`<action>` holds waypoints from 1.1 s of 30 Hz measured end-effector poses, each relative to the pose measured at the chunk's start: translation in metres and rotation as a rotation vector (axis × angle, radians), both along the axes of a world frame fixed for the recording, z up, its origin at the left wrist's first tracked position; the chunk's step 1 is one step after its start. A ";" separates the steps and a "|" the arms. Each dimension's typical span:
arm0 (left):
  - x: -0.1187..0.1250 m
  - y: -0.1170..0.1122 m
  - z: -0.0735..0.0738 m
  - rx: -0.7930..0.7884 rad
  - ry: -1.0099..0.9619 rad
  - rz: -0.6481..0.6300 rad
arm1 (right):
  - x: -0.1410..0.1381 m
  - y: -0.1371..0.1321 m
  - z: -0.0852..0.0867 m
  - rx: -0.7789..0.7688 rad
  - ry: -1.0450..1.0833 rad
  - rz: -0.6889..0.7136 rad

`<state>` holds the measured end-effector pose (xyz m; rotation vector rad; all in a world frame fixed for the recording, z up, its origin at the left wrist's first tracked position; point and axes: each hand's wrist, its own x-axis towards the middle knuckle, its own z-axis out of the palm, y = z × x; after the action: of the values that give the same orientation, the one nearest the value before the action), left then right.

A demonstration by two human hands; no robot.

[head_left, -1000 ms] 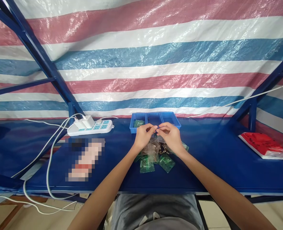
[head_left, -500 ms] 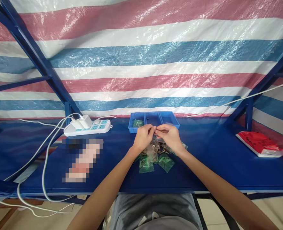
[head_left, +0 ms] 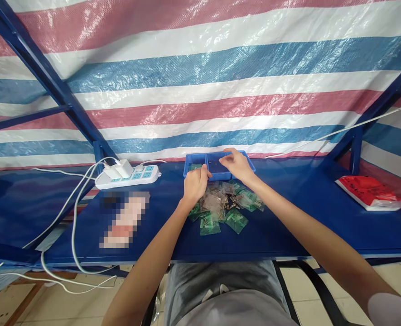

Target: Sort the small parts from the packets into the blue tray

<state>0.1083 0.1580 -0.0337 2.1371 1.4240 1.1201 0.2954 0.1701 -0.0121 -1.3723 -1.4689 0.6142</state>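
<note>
A blue tray [head_left: 223, 177] with three compartments stands at the back of the table. My left hand [head_left: 195, 184] is at its front left corner, fingers curled and thumb pressed in; whatever they hold, if anything, is hidden. Over the middle and right compartments is my right hand [head_left: 239, 165], thumb and forefinger apart with nothing visible between them. A tiny dark piece [head_left: 210, 161] lies in the middle compartment. Green packets show in the left one, partly behind my left hand. In front of the tray is a pile of small clear and green plastic bags [head_left: 236, 220] among loose metal pieces [head_left: 232, 201].
To the left lies a white power strip [head_left: 128, 178] with plugs and cables hanging over the table edge. A blurred-out flat item [head_left: 125, 222] is nearer me. At the right sits a red and white packet [head_left: 370, 192]. Blue frame posts and a striped sheet [head_left: 220, 90] stand behind.
My hands, which were together above the pile, have separated. The right one has moved up over the tray, and the left has drawn slightly left. A tiny piece now shows in the middle compartment.
</note>
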 end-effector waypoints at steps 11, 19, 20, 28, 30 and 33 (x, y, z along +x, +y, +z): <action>0.003 -0.002 0.000 0.118 0.228 -0.114 | 0.039 -0.061 -0.028 0.073 -0.481 0.239; 0.010 -0.005 -0.010 0.123 0.350 -0.173 | 0.036 -0.058 -0.035 0.019 -0.643 0.297; 0.010 -0.006 -0.010 0.124 0.361 -0.170 | 0.034 -0.058 -0.036 0.014 -0.660 0.302; 0.011 -0.005 -0.012 0.128 0.379 -0.195 | 0.030 -0.064 -0.039 -0.005 -0.622 0.354; 0.011 -0.005 -0.012 0.127 0.371 -0.187 | 0.030 -0.063 -0.039 0.000 -0.620 0.348; 0.011 -0.005 -0.011 0.122 0.359 -0.185 | 0.028 -0.063 -0.038 0.009 -0.642 0.331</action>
<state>0.1192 0.1529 -0.0444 2.5976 1.2870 0.8023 0.3238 0.1069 -0.0500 -1.3969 -2.2398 0.3757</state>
